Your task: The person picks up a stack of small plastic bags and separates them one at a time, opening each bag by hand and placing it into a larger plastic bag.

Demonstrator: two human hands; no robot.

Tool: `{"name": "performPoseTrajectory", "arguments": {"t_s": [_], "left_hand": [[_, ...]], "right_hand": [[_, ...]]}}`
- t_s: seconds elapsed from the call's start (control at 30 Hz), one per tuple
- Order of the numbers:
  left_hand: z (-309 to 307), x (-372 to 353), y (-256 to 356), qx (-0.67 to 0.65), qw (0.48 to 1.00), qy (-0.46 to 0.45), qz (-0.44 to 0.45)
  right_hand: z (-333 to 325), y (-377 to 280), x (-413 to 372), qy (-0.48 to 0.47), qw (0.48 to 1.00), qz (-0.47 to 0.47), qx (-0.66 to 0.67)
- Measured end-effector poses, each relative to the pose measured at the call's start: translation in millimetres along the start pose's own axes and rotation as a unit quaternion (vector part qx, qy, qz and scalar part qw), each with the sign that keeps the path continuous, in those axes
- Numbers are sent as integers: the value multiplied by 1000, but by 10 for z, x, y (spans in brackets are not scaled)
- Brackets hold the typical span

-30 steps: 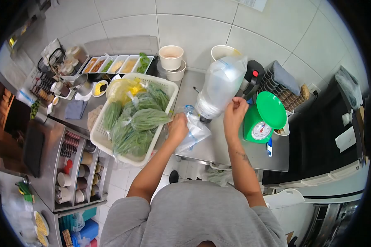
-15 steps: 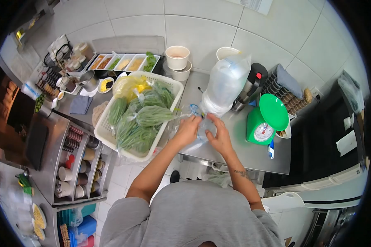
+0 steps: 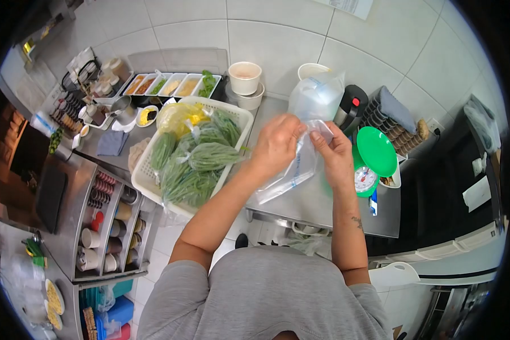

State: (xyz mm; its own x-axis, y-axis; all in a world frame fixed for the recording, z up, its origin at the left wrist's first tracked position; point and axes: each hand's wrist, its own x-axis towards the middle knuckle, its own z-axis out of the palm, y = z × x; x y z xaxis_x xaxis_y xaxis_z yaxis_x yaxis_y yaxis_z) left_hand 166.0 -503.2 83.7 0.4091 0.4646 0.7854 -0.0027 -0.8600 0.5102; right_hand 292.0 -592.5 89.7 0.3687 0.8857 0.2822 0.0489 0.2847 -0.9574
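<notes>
Between my two hands hangs a clear plastic bag, lifted over the steel worktop with its lower end slanting down to the left. My left hand is closed on the bag's upper edge. My right hand pinches the same edge, thumb laid across the film. Just behind the hands stands a large clear plastic package, its lower part hidden by them. To the left, a white plastic basket holds several bagged bundles of green vegetables and a yellow bag.
A green dial scale sits right of my right hand, near a dark flask. White tubs are stacked against the wall. Trays of toppings line the back left, and the steel worktop ends just before my body.
Both hands have risen and moved farther from my body, drawing the plastic bag up and stretching its edge between them. The basket and scale stay where they were.
</notes>
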Motion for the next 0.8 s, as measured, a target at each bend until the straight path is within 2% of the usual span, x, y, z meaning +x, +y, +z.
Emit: {"name": "performPoseTrajectory", "arguments": {"t_s": [0.1, 0.13, 0.2, 0.27, 0.4, 0.5, 0.57, 0.67, 0.7, 0.77, 0.8], "left_hand": [[122, -129, -31, 14, 1000, 5, -8], [136, -149, -8, -20, 999, 15, -34], [155, -198, 38, -86, 992, 33, -87], [137, -254, 53, -66, 994, 10, -86], [178, -339, 11, -8, 996, -32, -79], [235, -366, -39, 22, 999, 18, -36], [206, -348, -68, -93, 989, 3, -116], [114, -258, -111, -291, 934, -20, -205], [70, -227, -99, -359, 905, -28, -228], [-61, -168, 26, -533, 787, -62, -305], [-104, -133, 77, -611, 712, -77, -337]], "right_hand": [[137, 96, -59, 49, 985, 34, 161], [177, 131, -98, 70, 971, 47, 226], [127, 212, -165, 42, 973, 97, 205], [67, 308, -194, 16, 970, 130, 203], [93, 260, -225, 23, 953, 123, 275], [5, 329, -225, 9, 954, 104, 283], [-64, 373, -228, -20, 942, 92, 323], [-156, 275, -258, -78, 959, 131, 238], [-269, 381, -286, -101, 949, 140, 265], [-511, 681, -311, -147, 924, 153, 318], [-511, 664, -293, -105, 920, 141, 351]]}}
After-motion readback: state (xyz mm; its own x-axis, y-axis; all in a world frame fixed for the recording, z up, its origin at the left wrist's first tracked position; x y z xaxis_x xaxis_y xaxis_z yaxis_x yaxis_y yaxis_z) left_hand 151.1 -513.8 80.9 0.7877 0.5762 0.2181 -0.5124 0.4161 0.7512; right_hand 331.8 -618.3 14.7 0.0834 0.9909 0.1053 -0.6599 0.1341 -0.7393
